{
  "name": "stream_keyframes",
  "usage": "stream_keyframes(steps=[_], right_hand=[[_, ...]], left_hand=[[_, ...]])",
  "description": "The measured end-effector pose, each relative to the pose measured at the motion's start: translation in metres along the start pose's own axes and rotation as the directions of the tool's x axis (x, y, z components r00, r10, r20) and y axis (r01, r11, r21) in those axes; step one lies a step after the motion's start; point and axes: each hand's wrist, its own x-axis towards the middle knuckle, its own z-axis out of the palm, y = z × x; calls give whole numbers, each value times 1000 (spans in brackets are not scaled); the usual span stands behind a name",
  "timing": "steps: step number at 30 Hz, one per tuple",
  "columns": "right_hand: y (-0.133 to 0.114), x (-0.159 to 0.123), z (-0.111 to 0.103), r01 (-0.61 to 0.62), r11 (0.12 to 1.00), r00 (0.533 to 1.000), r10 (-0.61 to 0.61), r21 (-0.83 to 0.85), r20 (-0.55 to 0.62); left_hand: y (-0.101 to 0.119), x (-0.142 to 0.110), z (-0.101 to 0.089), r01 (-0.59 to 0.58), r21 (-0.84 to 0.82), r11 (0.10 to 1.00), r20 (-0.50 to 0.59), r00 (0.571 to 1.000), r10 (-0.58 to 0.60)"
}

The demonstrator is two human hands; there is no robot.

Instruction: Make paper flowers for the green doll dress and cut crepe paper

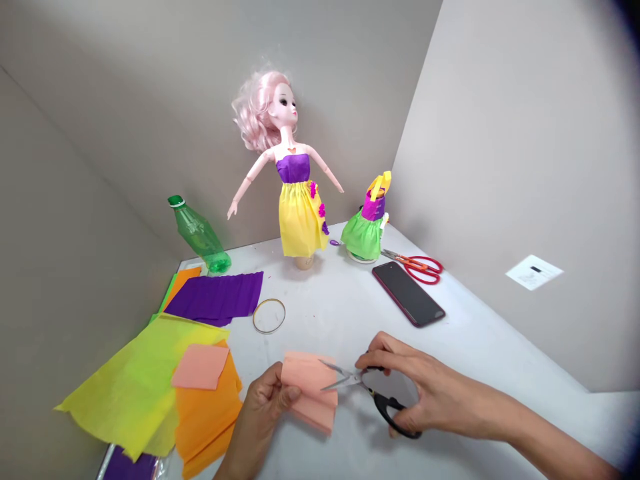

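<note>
My left hand (pixel 265 413) pinches a folded piece of peach crepe paper (pixel 309 390) at its left side, holding it just above the white table (pixel 320 313). My right hand (pixel 420 393) grips a pair of black-handled scissors (pixel 385 400) with steel blades (pixel 340 377). The open blades reach the right edge of the paper, one on each side of it from what I can see. Part of the scissor handles is hidden by my fingers.
A pink-haired doll (pixel 285 160) in a yellow and purple paper dress stands at the back. Nearby are a green plastic bottle (pixel 199 235), a small paper-dressed form (pixel 366 223), red scissors (pixel 423 267), a black smartphone (pixel 407 293), a thin ring (pixel 269 315) and crepe paper sheets (pixel 140 380).
</note>
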Motion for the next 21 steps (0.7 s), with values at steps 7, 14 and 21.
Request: stream_keyframes(steps=[7,14,21], right_hand=[[0,0,6,6,1000,1000,-6,4,7],[-3,-1,11,5,1000,1000,-5,18,11],[-2,3,17,34,999,999,-34,25,1]], left_hand=[[-5,1,0,-5,1,1000,-47,999,5],[-2,0,4,17,0,1000,-62,998,-17],[2,-2,8,34,-25,999,-73,997,-36]])
